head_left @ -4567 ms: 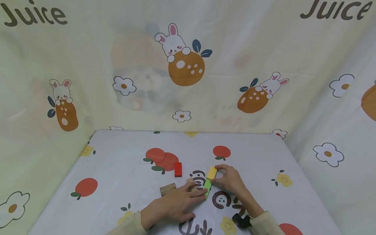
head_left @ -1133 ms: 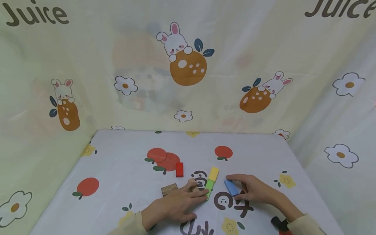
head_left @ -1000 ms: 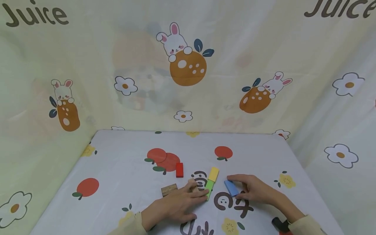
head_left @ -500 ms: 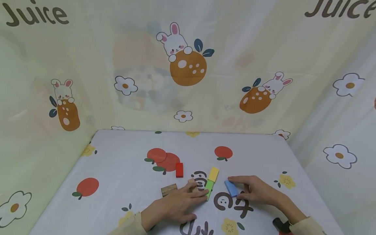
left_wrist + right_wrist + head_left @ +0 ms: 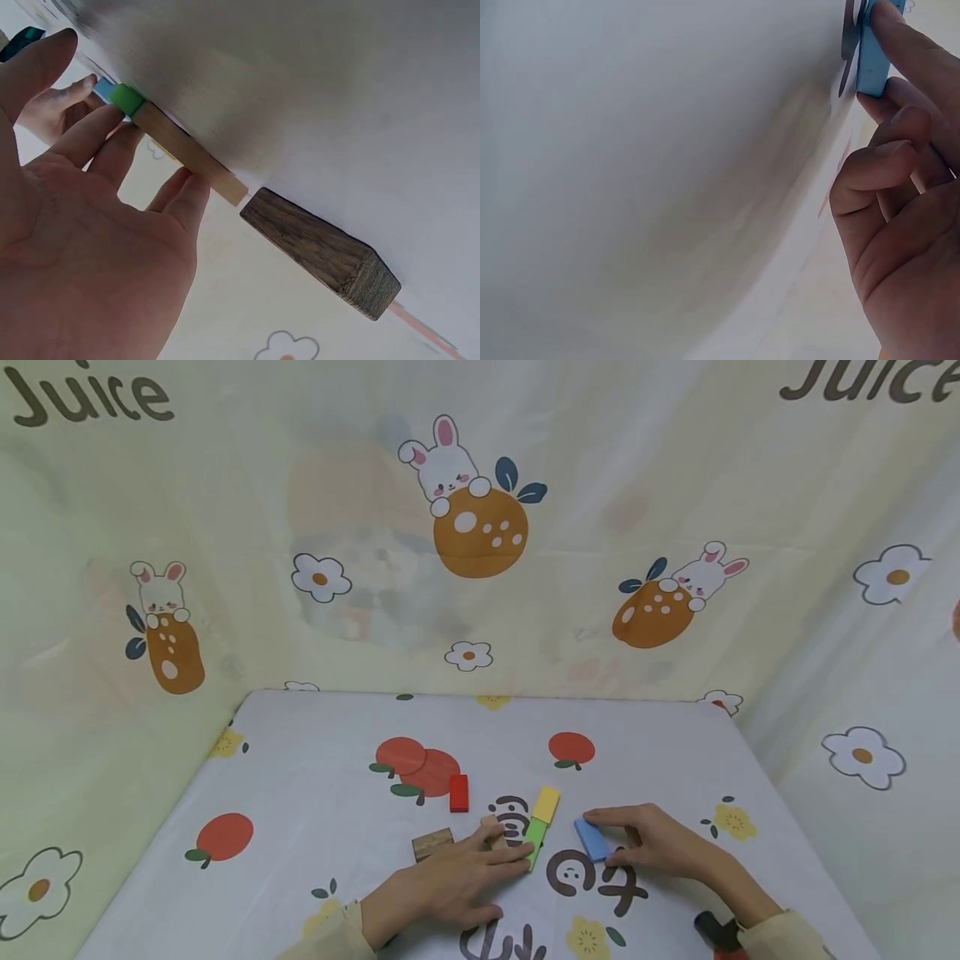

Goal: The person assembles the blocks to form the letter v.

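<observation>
My right hand (image 5: 662,843) pinches a flat blue block (image 5: 592,841) by its ends, thumb against one end and index finger at the other; the block lies slanted on the table. My left hand (image 5: 453,878) rests low with fingers stretched out. Its fingertips touch a green block (image 5: 536,833) and a pale wooden block (image 5: 187,154), which my fingers partly cover in the head view. A yellow block (image 5: 546,805) lies end to end with the green one, in a slanted line, left of the blue block.
A dark wooden block (image 5: 315,247) lies left of the pale one, beyond my left hand. Farther back is a red block (image 5: 459,793). The table has a white cloth (image 5: 315,793) printed with fruit and lettering, and a patterned curtain (image 5: 360,510) hangs behind it.
Since the oldest frame, my right hand has let go of the yellow block and moved right to the blue block. Over the last second both hands are nearly still; the left has stayed in place.
</observation>
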### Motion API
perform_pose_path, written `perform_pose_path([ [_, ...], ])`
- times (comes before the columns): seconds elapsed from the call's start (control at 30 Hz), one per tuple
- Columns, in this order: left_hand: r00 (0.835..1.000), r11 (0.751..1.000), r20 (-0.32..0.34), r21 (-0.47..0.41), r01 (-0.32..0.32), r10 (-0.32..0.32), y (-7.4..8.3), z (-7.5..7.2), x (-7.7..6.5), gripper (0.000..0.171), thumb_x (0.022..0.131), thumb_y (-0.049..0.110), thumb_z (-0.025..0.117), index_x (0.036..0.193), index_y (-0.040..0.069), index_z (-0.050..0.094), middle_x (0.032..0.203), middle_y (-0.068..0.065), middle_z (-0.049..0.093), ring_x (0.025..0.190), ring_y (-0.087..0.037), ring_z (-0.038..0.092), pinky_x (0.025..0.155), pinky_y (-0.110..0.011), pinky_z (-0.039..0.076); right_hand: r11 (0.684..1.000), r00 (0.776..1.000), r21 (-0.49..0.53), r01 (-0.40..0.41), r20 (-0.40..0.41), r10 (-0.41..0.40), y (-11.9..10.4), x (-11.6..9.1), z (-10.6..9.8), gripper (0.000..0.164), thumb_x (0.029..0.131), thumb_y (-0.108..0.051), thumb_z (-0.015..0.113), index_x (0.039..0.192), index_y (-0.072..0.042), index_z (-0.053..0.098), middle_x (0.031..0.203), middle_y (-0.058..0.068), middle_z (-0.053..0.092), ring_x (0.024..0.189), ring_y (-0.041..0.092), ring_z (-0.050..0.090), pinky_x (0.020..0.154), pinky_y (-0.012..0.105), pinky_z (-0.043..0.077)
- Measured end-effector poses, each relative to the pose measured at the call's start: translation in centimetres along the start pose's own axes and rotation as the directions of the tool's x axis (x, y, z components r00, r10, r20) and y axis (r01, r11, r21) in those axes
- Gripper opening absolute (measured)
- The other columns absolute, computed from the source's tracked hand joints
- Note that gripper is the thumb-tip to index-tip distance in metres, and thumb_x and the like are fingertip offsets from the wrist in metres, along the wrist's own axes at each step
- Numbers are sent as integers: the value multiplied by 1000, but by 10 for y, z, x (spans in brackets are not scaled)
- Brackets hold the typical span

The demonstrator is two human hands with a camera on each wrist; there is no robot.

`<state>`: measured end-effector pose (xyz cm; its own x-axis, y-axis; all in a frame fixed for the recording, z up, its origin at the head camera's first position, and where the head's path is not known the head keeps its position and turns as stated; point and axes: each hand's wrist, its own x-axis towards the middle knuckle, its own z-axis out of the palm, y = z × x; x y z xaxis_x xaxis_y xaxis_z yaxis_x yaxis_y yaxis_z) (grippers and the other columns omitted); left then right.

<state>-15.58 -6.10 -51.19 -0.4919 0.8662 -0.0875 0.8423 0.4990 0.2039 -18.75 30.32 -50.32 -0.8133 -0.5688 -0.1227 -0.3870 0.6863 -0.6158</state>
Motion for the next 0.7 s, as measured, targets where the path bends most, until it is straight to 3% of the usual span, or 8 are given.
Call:
perform_pose_path([
  [0.3, 1000, 1000, -14, 21, -9, 10, 1, -2, -2, 69, 102, 44, 66, 164, 30, 40, 175, 13, 31, 153, -24, 35, 114, -28, 49, 1000, 999, -4, -29, -19, 29, 2, 3, 2, 68, 83, -30, 90, 146, -18, 66, 147, 7, 68, 72, 1, 47, 62, 20, 42],
  [0.5, 1000, 1000, -17, 22, -8, 9, 2, -3, -2, 69, 101, 43, 67, 164, 30, 41, 175, 13, 32, 152, -24, 35, 113, -27, 49, 994, 994, -90, -55, -100, 46, 3, 5, 3, 68, 82, -37, 91, 144, -20, 68, 144, 2, 71, 101, 7, 63, 80, 16, 51],
  [0.6, 1000, 1000, -5, 7, -1, 1, 2, -3, -1, 70, 102, 43, 67, 165, 30, 39, 175, 14, 31, 154, -24, 34, 112, -29, 51, 992, 988, -103, -69, -143, 54, 2, 6, 2, 67, 82, -35, 91, 143, -19, 68, 139, 3, 73, 90, 6, 64, 74, 15, 51],
  [0.7, 1000, 1000, 2, -5, 2, -2, 1, -3, -1, 70, 102, 43, 67, 165, 31, 39, 175, 14, 30, 156, -26, 34, 112, -31, 52, 994, 983, -79, -77, -175, 62, 0, 9, 1, 67, 82, -30, 92, 143, -17, 69, 135, 6, 75, 68, 2, 47, 60, 17, 41],
])
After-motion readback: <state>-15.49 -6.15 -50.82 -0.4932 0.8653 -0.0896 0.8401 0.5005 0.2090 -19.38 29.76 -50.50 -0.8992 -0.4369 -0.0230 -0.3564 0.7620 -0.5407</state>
